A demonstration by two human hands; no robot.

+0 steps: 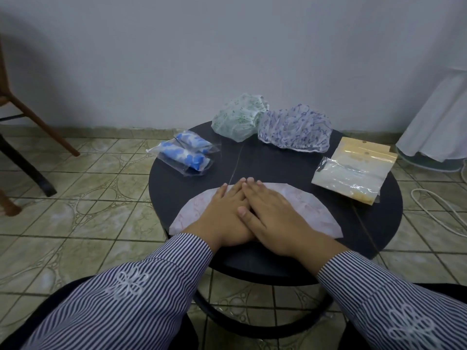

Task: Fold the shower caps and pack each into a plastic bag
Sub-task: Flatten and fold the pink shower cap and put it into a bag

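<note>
On the round dark table, a pink shower cap lies folded into a half circle at the near edge. The right hand overlaps the left hand, both flat with straight fingers pressing the cap. Behind lie unfolded caps, plastic bags, and two packed caps.

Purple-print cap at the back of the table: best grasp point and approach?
Judging from the pose, pinch the white elastic rim along the near edge of the purple-print cap, coming from the front with the right hand. The cap lies puffed and crumpled, so the dome gives nothing firm; the rim faces the person. The green-print cap crowds its left side, so avoid that side.
</note>
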